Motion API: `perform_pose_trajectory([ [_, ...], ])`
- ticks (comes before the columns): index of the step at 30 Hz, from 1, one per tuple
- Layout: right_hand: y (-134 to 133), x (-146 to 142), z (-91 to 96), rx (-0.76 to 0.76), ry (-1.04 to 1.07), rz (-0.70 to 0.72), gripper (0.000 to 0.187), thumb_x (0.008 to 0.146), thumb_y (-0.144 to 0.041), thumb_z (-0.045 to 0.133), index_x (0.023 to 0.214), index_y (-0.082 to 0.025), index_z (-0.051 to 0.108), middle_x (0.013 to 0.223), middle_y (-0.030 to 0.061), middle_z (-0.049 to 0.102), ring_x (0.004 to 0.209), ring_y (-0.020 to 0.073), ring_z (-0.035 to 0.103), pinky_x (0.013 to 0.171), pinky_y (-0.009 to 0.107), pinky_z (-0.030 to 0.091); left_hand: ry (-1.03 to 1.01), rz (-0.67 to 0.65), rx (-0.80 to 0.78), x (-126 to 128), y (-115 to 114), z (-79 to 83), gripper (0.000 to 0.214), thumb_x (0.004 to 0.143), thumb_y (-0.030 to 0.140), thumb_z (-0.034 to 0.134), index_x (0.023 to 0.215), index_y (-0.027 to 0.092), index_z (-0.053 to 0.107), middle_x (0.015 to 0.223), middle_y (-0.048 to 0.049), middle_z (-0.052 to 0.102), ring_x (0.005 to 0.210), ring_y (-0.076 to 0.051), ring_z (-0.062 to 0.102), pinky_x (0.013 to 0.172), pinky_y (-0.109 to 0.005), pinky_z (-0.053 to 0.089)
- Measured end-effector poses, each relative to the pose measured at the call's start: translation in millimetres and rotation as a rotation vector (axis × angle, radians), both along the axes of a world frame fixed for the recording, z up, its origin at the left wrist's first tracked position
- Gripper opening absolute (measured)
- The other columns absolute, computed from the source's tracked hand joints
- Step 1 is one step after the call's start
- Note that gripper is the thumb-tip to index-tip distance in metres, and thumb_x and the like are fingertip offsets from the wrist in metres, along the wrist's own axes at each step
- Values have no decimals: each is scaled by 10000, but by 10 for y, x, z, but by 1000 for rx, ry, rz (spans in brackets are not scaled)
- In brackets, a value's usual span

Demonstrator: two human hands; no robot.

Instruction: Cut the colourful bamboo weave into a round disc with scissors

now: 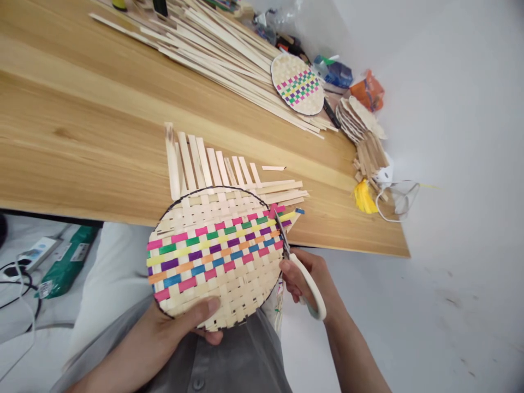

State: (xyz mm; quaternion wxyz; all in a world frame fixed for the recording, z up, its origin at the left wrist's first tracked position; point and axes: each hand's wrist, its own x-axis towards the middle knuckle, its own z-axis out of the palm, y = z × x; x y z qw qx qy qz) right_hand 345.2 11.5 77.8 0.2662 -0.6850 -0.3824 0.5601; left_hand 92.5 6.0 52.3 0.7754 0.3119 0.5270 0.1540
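Note:
A woven bamboo disc (pixel 241 289) with pink, green, yellow, purple, orange and blue strips fills the middle of the head view, a dark line drawn around its edge. My left hand (pixel 192 322) grips its lower left edge, thumb on top and fingers underneath. White-handled scissors (pixel 305 284) are in my right hand (pixel 307 273), their blades lying along the disc's right edge by the dark line. Coloured strip ends stick out past the line near the blade tips. Along the upper side, uncut pale strips (pixel 204 164) fan out beyond the line over the table.
On the wooden table (pixel 102 131) lie long bamboo strips (pixel 221 60), a trimmed woven disc (pixel 298 84), a stack of pale discs (pixel 352 120) and a yellow tassel (pixel 364 196). A green package (pixel 71 262) and a power strip (pixel 36 254) sit lower left.

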Motion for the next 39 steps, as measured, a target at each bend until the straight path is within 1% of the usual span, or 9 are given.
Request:
perform_pose_trajectory([
  [6,4,-27,14,-8,-63,-18,496,737,-645,706,673,-193,514,474,-83,391,358,57,348,307,187,312,-7,-61,20,-6,9,3,439,783,641,634,636,238,732,776,-32,786,777,-248,729,797,-337,600],
  [14,8,-65,82,-32,-147,-14,468,754,-617,689,650,-193,520,456,-79,385,339,58,339,303,188,261,41,-87,38,-37,-15,-29,424,801,626,617,678,240,742,742,-41,786,848,-269,735,834,-336,589],
  [18,26,-43,130,-54,-83,39,442,745,-605,693,685,-198,533,466,-79,417,368,74,377,342,209,351,59,-22,21,14,13,-10,418,718,649,671,724,236,735,838,-42,797,740,-263,735,749,-358,614],
  [20,37,-30,165,-16,-36,91,448,751,-608,685,673,-197,526,512,-55,474,444,93,451,431,228,441,85,28,19,23,20,-9,437,667,648,704,806,236,744,876,-40,798,712,-265,733,710,-364,619],
  [22,50,-17,195,15,-3,136,466,776,-627,654,664,-193,524,569,-30,519,525,110,506,505,237,476,92,17,41,6,12,-21,421,690,630,695,834,238,746,833,-35,798,761,-271,736,750,-356,612],
  [26,83,3,215,4,-10,183,480,798,-652,631,725,-183,561,651,-7,563,581,118,510,520,232,453,49,-95,94,-58,-28,-51,374,794,589,629,756,238,751,746,-39,792,872,-278,727,856,-336,573],
  [30,107,9,218,14,-6,207,465,820,-641,625,817,-177,596,710,4,590,614,129,523,545,241,446,68,-116,97,-79,-55,-61,381,803,601,623,774,252,772,758,-33,797,939,-289,708,903,-340,552],
  [34,111,17,234,8,-19,231,459,831,-641,610,793,-184,589,701,3,585,599,128,516,530,237,444,78,-168,94,-81,-71,-77,418,807,624,602,703,257,773,778,-39,798,977,-302,697,954,-362,529],
  [39,110,46,231,-9,-51,214,438,819,-618,637,738,-194,564,589,-32,516,551,118,486,502,230,454,48,-131,73,-68,-56,-77,416,802,618,619,676,248,758,819,-50,803,906,-297,722,880,-367,572],
])
